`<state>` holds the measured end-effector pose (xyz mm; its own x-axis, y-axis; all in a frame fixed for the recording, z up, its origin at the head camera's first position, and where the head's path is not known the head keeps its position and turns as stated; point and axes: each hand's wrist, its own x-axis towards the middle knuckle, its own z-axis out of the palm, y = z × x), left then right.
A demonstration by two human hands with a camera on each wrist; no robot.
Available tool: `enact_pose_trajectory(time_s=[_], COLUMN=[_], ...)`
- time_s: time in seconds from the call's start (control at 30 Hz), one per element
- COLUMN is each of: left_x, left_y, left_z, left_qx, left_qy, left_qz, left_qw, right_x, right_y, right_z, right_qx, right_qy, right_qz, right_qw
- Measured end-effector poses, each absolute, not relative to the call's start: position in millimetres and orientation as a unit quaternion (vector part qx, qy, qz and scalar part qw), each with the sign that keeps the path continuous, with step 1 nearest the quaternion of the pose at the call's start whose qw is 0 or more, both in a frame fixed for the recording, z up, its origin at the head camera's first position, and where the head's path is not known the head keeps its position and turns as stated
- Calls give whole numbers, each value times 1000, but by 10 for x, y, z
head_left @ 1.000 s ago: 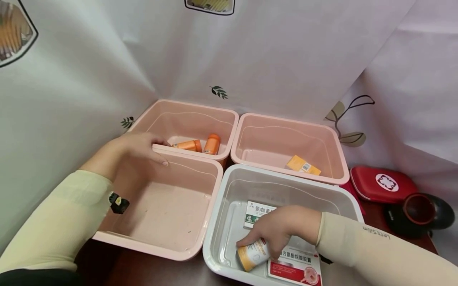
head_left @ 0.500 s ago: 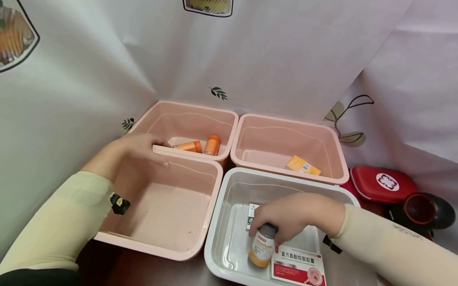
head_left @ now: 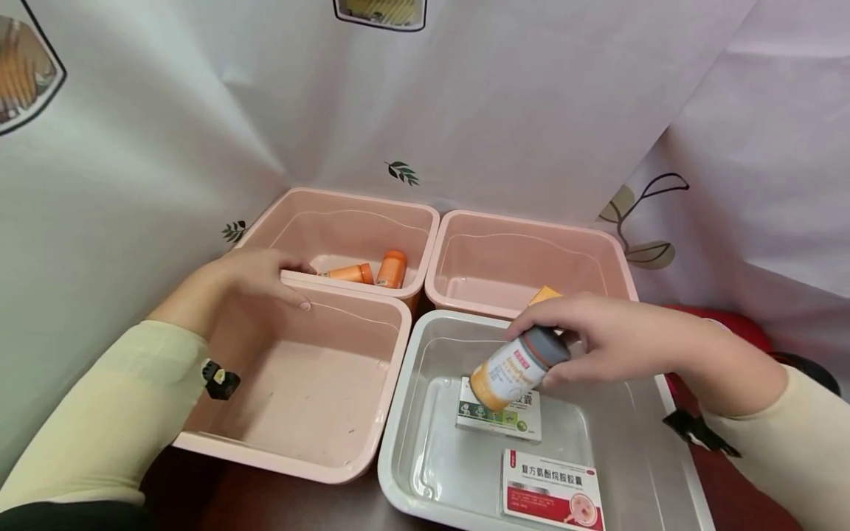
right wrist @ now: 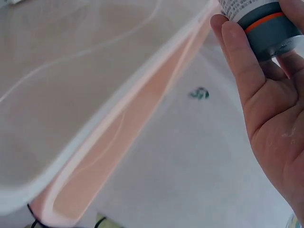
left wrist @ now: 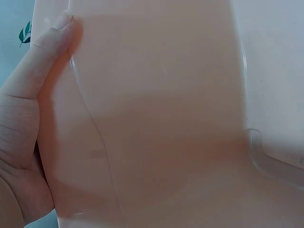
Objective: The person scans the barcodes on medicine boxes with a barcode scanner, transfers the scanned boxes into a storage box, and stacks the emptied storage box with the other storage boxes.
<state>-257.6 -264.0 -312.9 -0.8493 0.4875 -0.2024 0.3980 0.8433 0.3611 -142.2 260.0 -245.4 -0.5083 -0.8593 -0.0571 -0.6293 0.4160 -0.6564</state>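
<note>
My right hand (head_left: 598, 339) holds a supplement bottle (head_left: 508, 372) by its grey cap, tilted above the grey-white bin (head_left: 398, 435). In the right wrist view the fingers pinch the bottle (right wrist: 259, 14) round the cap. Below it in the bin lie a green-and-white medicine box (head_left: 498, 420) and a red-and-white medicine box (head_left: 553, 490). My left hand (head_left: 255, 274) grips the rim between the front pink bin (head_left: 312, 398) and the back left pink bin (head_left: 358, 200). Its thumb lies inside the front bin, also seen in the left wrist view; the other fingers are mostly hidden behind the rim.
Two orange bottles (head_left: 392, 270) lie in the back left bin. The back right pink bin (head_left: 524, 240) holds an orange box (head_left: 546, 293), partly hidden by my right hand. A red case (head_left: 750, 328) sits at the right behind my forearm. A patterned sheet (head_left: 505, 110) hangs behind the bins.
My right hand has lifted the bottle from the bin floor and moved it up and away from me, uncovering the green-and-white box. My left hand stays on the rim.
</note>
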Motion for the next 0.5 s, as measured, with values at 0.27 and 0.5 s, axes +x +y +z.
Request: enact_pose_trajectory(time_s=[0.27,0.5], left_x=[-2575,-2566], left_y=[-2634,-2621], left_z=[-3128,-3106], left_qx=[227,222], left_qy=[952,954], left_qz=[146,139], left_qw=[146,148], right_x=[-1335,-1159], right_y=[2937,3211], right_z=[-2477,-2652], right_qx=[-490,-502], right_qy=[803,808], right_qz=[-321,-304], right_qw=[110,-46])
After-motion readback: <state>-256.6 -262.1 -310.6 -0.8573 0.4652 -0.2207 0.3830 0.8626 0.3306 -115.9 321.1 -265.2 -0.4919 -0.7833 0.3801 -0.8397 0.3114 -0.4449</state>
